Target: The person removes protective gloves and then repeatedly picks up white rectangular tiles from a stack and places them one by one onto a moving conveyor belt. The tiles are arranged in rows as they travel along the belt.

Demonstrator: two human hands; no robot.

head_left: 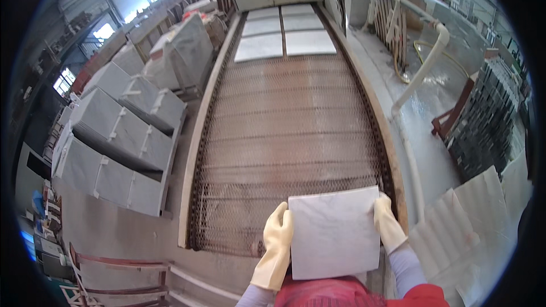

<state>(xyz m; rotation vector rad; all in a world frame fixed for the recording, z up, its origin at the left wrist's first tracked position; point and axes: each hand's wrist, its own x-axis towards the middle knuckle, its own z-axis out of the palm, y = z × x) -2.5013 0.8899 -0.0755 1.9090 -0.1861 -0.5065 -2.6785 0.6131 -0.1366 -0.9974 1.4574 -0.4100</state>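
Smooth, pale cream-yellow gloves cover the left hand and the right hand, the left one's long cuff reaching past the wrist. Light lavender-grey sleeves show on both forearms. A creased red garment shows at the near middle, with more red cloth at the near right.

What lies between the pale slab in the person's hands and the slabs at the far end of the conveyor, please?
In the head view, only a bare stretch of brownish mesh conveyor belt lies between the held slab and the far slabs.
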